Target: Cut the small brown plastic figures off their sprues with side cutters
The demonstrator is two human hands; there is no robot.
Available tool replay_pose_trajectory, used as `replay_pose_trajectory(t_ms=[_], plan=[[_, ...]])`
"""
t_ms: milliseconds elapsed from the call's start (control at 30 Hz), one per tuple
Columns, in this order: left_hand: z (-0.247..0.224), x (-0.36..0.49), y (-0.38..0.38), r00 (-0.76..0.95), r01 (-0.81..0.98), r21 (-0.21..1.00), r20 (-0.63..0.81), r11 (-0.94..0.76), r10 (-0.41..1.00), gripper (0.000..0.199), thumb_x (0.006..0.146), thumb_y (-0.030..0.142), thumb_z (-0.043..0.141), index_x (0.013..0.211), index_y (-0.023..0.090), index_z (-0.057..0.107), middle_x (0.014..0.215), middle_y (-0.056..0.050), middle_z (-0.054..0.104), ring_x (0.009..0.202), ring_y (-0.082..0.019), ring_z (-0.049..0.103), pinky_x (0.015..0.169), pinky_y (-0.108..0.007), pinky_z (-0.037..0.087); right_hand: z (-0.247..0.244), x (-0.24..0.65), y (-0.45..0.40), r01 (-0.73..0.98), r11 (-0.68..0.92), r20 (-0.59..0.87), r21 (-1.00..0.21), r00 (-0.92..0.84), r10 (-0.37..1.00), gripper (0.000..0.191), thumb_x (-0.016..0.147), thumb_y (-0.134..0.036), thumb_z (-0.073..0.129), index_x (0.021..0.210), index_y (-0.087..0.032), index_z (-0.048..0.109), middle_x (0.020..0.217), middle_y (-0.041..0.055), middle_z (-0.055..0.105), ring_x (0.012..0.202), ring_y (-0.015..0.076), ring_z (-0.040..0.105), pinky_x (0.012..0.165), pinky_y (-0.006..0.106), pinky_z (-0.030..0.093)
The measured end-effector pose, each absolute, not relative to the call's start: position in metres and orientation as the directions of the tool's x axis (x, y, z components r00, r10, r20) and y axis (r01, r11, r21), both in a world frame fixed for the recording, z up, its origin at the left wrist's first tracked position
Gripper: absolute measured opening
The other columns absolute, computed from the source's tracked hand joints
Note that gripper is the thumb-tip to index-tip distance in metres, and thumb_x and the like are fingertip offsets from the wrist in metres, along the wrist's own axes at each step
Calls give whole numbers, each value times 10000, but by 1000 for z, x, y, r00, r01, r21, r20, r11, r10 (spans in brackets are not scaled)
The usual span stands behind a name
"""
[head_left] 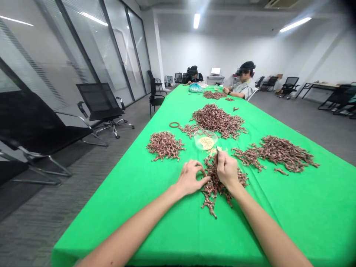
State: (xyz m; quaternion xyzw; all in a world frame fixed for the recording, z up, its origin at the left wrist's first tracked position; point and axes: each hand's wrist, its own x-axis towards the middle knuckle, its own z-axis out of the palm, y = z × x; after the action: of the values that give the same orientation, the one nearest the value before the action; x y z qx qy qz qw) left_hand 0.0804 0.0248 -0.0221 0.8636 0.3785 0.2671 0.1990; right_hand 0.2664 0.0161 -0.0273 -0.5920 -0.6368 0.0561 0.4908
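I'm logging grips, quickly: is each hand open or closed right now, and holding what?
Left hand: fingers curled at the brown pile; can't tell whether it grips a piece.
Right hand: closed around a slim tool.

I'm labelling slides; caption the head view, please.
Above a green-covered table, the right hand grips a small tool over brown pieces; the left hand touches the pile.

Bowl w/ grains behind near pile; big pile behind bowl; small pile to L
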Motion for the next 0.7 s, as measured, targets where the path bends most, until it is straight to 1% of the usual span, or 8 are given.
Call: replay_pose_trajectory(t_ms=[200,367,433,500,567,600,700], plan=[[-28,76,20,567,558,565,275,-608,776,209,823,397,665,959,243,708,1028,-60,614,1037,-273,539,943,-458,408,-28,263,15,717,288,552,-635,160,818,325,946,-366,576,1205,-170,572,1197,81,602,1003,199,622,850,405,545],[-29,74,23,596,543,560,268,-626,757,214,782,324,686,984,258,705,1015,-45,629,1059,-286,542,1018,-488,369,-29,258,13,731,285,539,-620,133,832,322,946,-366,576,1200,-168,573,1188,80,605,994,196,625,843,401,547],[-31,71,26,607,536,557,268,-634,748,217,796,277,661,1008,269,705,1013,-38,644,1071,-281,549,1054,-491,340,-28,257,12,737,287,536,-612,121,835,317,947,-366,574,1196,-170,576,1183,79,607,988,193,626,839,397,549],[-32,68,28,605,534,555,276,-637,747,200,832,254,616,1012,260,705,988,-37,660,1044,-265,564,1062,-478,337,-26,255,11,741,295,541,-603,109,834,306,949,-367,571,1182,-168,581,1164,75,614,966,185,630,824,385,552],[-33,65,32,593,538,554,286,-635,753,183,867,257,579,998,239,706,943,-41,673,993,-249,578,1040,-459,359,-24,255,10,745,307,553,-592,100,827,285,951,-373,568,1139,-161,595,1099,62,631,904,165,635,785,357,555],[-34,63,34,587,540,554,291,-633,755,177,877,264,571,986,231,707,920,-42,678,963,-243,583,1016,-445,380,-23,254,10,746,313,562,-587,97,822,272,952,-381,565,1099,-155,604,1037,48,640,847,148,633,752,336,553],[-34,58,40,568,546,559,301,-624,766,175,892,275,561,958,220,713,898,-50,693,915,-233,590,929,-405,427,-18,251,8,749,338,590,-571,87,803,282,988,-389,487,902,-148,606,765,-12,601,632,102,561,640,272,496]])
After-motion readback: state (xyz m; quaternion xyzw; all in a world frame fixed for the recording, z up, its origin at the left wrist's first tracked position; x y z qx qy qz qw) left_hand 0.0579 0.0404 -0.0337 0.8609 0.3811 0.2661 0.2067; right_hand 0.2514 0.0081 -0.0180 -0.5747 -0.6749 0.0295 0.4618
